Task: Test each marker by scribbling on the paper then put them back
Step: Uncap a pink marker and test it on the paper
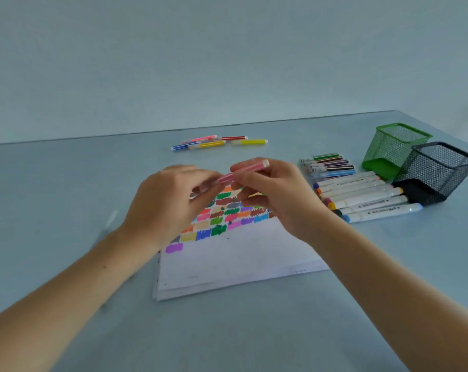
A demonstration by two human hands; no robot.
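Single head-worn wide-angle view: looking forward and down from the person's own position, sitting close above both forearms, taking in the table (66, 183) up to the far wall (227, 63).

1. The paper stack (235, 261) is lying on the table (66, 183), nearest the person.
2. Both hands, the left hand (168, 202) and the right hand (275, 194), are hovering above the paper's far half, holding one marker (243, 170) between them.
3. A loose group of thin markers (216, 142) is lying behind the paper (near the table's far edge).
4. Two rows of markers, the thin row (328, 165) and the thick row (367, 196), are lying right of the paper.
5. Two mesh holders, one holder (393, 149) and the other holder (436, 173), are standing right of those rows, touching each other.
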